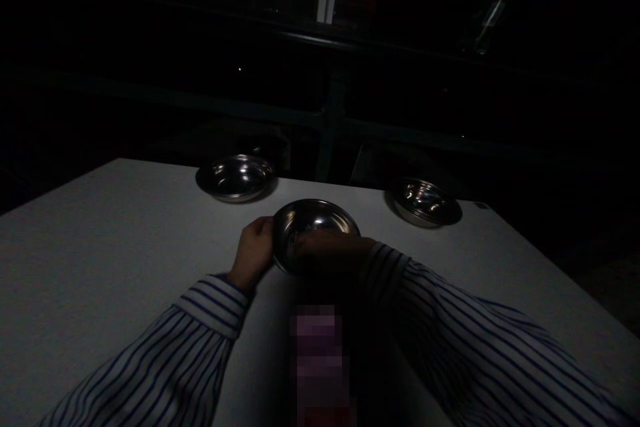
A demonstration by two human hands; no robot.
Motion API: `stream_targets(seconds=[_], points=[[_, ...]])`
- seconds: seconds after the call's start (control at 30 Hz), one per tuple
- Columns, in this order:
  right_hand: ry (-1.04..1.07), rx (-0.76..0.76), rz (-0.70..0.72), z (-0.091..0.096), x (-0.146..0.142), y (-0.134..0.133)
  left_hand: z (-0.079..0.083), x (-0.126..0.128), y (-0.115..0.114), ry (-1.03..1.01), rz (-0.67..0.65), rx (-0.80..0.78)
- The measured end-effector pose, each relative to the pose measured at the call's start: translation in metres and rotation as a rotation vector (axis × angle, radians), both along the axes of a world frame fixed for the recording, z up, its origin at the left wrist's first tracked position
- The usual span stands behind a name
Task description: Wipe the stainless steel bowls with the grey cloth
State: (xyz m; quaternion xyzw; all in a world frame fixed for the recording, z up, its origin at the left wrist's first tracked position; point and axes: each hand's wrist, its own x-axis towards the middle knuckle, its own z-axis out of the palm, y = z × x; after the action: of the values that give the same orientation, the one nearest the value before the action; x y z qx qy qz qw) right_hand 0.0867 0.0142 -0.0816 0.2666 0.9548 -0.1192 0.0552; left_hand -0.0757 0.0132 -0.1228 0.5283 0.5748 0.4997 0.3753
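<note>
One metal bowl: left grip pinching its left side; right grip inside, cannot tell if spread.

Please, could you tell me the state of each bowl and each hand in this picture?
Middle bowl: upright, contents unclear.
Left bowl: upright, untouched.
Right bowl: upright, untouched.
Left hand: holds the middle bowl's left edge.
Right hand: inside the middle bowl, grip unclear in the dark.
</note>
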Motion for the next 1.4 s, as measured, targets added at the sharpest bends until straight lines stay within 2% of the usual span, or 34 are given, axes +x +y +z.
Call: stream_targets(seconds=[0.17, 0.27, 0.4, 0.53, 0.67, 0.8, 1.03, 1.13, 1.27, 1.4], points=[[0.038, -0.008, -0.016, -0.003, 0.0, 0.0, 0.002, 0.001, -0.001, -0.054, -0.042, 0.02], [0.046, 0.041, -0.131, -0.007, -0.013, 0.006, 0.002, 0.002, -0.001, -0.095, -0.064, 0.01], [0.028, 0.123, -0.319, -0.003, -0.019, 0.016, 0.002, 0.002, -0.001, -0.089, -0.019, -0.001], [-0.023, 0.17, -0.469, 0.002, -0.006, 0.024, 0.004, 0.002, -0.001, -0.058, -0.004, 0.017], [-0.068, 0.176, -0.526, 0.004, 0.01, 0.026, 0.005, 0.002, -0.002, -0.055, -0.002, 0.0], [-0.083, 0.165, -0.511, 0.004, 0.015, 0.026, 0.003, 0.0, -0.002, -0.066, 0.015, -0.023], [-0.051, 0.123, -0.391, 0.008, 0.015, 0.027, 0.006, -0.003, 0.0, -0.006, 0.054, -0.064], [-0.028, 0.111, -0.346, 0.008, 0.009, 0.025, 0.008, -0.001, -0.001, 0.018, 0.038, -0.079], [-0.01, 0.097, -0.274, 0.006, -0.006, 0.021, 0.004, -0.001, 0.0, -0.057, -0.028, -0.063], [-0.004, 0.061, -0.128, 0.0, -0.013, 0.014, 0.002, -0.001, 0.001, -0.093, -0.008, -0.049]])
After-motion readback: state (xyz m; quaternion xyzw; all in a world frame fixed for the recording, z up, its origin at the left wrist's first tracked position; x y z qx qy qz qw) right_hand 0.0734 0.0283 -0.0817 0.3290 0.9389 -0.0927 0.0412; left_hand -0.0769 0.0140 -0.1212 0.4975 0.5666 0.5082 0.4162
